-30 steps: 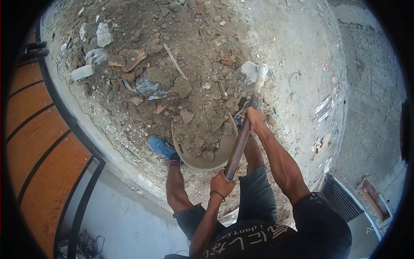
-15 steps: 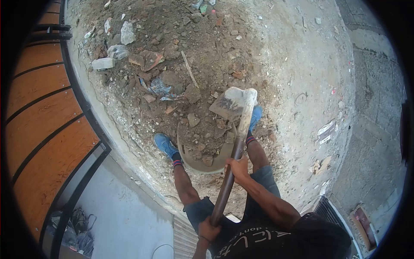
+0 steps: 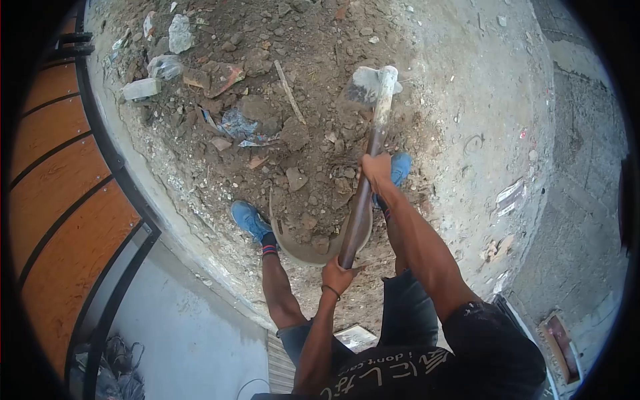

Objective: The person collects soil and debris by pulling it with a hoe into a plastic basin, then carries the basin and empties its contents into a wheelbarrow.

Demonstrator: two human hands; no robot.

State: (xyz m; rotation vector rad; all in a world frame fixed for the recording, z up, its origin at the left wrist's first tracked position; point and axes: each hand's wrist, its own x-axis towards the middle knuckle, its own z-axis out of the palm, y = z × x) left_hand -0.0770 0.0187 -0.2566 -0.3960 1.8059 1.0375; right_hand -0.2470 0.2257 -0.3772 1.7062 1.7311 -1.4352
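My left hand is closed round the lower end of a hoe's handle, near my body. Higher up the brown shaft, my right hand has its fingers wrapped round it. The hoe reaches away from me, its muddy blade over the dirt and rubble beyond my right foot. Between my feet lies a tan basin with soil and stones in it; the handle crosses over its right side.
A heap of soil spreads ahead, with a stick, crumpled plastic and a white block on it. Orange panels in a black frame stand at left. Concrete ground runs along the right.
The hoe and both hands have moved forward, away from my body. Its blade has gone from beside the basin to farther up the dirt.
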